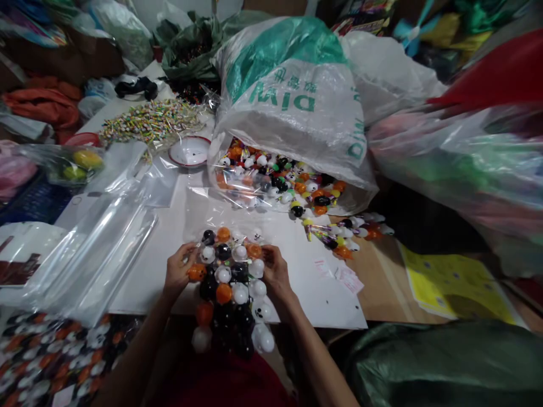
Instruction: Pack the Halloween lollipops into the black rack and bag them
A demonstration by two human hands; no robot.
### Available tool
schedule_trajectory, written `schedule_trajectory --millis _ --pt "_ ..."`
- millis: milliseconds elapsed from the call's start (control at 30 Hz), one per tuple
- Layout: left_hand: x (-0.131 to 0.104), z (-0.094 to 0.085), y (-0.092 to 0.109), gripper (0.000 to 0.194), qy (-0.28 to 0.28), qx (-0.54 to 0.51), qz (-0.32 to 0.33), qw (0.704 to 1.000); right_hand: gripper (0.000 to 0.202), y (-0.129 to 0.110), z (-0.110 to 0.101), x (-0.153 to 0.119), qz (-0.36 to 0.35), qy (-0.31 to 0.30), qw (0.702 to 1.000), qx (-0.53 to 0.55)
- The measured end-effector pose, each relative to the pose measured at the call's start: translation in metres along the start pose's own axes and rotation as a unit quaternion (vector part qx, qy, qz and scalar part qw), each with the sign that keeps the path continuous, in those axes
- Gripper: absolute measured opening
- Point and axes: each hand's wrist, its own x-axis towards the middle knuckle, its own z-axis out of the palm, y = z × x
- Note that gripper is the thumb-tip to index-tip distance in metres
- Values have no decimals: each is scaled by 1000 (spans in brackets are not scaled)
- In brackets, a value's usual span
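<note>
Between my hands is a see-through plastic bag (223,275) filled with small ball-headed trinkets in black, white and orange, some with faces. My left hand (178,271) pinches its left edge, next to an orange ball. On the opposite edge my right hand (277,275) grips the bag with curled fingers. The lower part of the bag hangs past the table's near edge. Beyond it, a big woven sack (292,116) lies with its mouth towards me, spilling similar trinkets (280,181). A smaller group of trinkets (345,234) lies right of the sack's mouth.
Flat see-through bags (95,249) are stacked on the left. A white bowl (189,151) with a red rim stands near a heap of small multicoloured pieces (150,121). Pink paper slips (348,278) and yellow sheets (456,285) lie rightwards. Filled bags (51,356) sit lower left.
</note>
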Motion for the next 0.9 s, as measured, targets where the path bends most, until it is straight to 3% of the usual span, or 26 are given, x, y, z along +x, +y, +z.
schedule_trajectory --millis 100,200,300,367,467,567,700,800,900 --pt "2 0 14 32 4 27 -1 1000 25 -8 -2 6 -26 15 999 -15" --pt "-1 9 33 31 46 40 -12 998 18 -16 -9 10 -78 30 995 -50" --pt "-10 19 45 28 70 73 11 995 13 -19 -12 6 -88 -38 992 -78" --pt "-16 20 42 27 81 85 21 993 12 -17 -12 -1 -62 -73 992 -82" --pt "-23 10 23 26 95 117 41 988 13 -14 -11 -9 -40 -51 994 -83" --pt "-29 -2 5 21 36 216 117 969 12 -12 -10 -12 -30 -70 994 -81" --pt "-34 0 -1 12 -97 353 197 909 18 -5 -6 -7 18 -91 995 -33" --pt "-25 13 -2 11 -97 398 172 896 39 1 -1 4 49 -51 997 -25" --pt "-9 26 -5 12 -77 394 122 908 35 0 5 17 -10 -43 993 -109"
